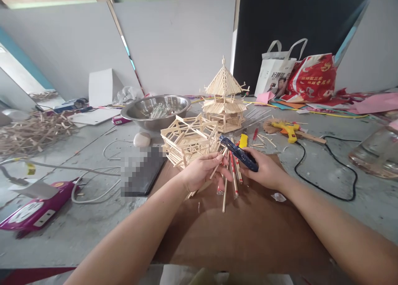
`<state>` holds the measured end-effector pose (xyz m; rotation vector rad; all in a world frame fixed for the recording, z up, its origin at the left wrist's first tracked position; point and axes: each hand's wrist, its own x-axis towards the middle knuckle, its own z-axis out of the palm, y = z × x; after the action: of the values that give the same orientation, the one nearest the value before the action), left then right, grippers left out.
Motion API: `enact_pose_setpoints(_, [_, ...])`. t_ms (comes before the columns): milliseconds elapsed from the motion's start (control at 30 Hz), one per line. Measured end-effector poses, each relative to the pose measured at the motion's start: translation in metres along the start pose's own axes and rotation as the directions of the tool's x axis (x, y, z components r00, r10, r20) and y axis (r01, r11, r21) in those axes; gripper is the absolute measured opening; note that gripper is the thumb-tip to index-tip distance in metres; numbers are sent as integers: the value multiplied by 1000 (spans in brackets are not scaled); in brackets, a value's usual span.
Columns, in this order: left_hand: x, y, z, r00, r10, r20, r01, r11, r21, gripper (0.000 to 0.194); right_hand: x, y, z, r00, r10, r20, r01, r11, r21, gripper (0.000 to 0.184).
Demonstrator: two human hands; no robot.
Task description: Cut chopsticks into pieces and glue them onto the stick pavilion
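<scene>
My left hand (207,169) pinches a thin wooden stick (224,153) between thumb and fingers. My right hand (264,167) is wrapped round a dark blue hand tool (239,151), which looks like pliers or cutters; its tip lies close to the stick's upper end. Beneath and between the hands, several loose sticks (224,203) and some red-marked bundles lie on a brown board (236,239). Just beyond my left hand stands an open frame of wooden sticks (189,138). Behind it rises a stick pavilion model (224,94) with a pointed roof.
A metal bowl (130,113) stands behind the frame. At left are a tablet-like dark slab (154,169), a purple power strip (59,200) with cables, and a stick pile (34,131). A yellow glue gun (287,131), its black cord and a glass jar (377,150) occupy the right.
</scene>
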<state>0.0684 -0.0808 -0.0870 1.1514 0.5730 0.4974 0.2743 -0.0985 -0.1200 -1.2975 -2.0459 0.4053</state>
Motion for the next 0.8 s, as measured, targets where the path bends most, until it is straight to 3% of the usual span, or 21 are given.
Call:
enact_pose_setpoints(200, [0, -2, 1, 1000, -2, -3, 2, 1000, -31, 20, 0, -2, 0, 1000, 3, 6, -3, 1000, -31, 47])
enact_pose_setpoints(400, [2, -4, 7, 982, 81, -169, -88, 996, -31, 16, 1, -2, -1, 1000, 24, -3, -24, 999, -23, 47])
enact_pose_setpoints(567, [2, -5, 5, 986, 54, -160, -61, 997, -38, 16, 0, -2, 0, 1000, -3, 1, 3, 1000, -29, 46])
enact_pose_setpoints(800, [2, -5, 2, 997, 32, -66, -35, 998, -52, 18, -1, -2, 0, 1000, -21, -4, 20, 999, -44, 47])
